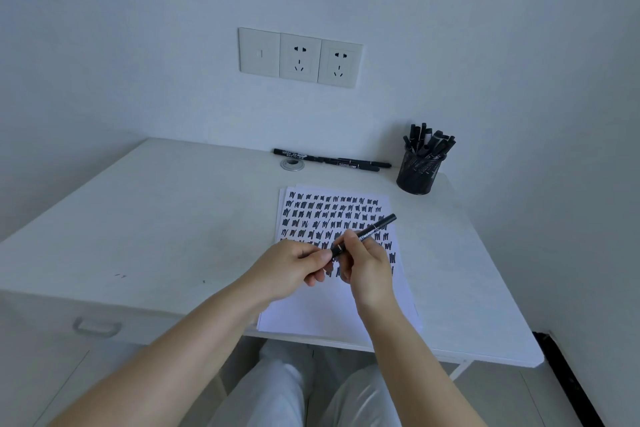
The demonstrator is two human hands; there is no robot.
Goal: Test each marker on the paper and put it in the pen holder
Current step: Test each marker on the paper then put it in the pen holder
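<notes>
A black marker (375, 229) slants over the white paper (322, 312), whose upper half is filled with rows of black test strokes. My right hand (365, 267) grips the marker's barrel. My left hand (294, 267) pinches the marker's lower end, where the cap sits; whether the cap is on or off is hidden by the fingers. A black mesh pen holder (419, 172) with several black markers stands at the table's back right. A few more black markers (332, 159) lie in a row along the back edge by the wall.
The white table (156, 218) meets the wall at the back, with a round cable grommet (292, 164) near the lying markers. Wall sockets (320, 59) are above. A drawer handle (97, 326) is at lower left. My legs show below the table's front edge.
</notes>
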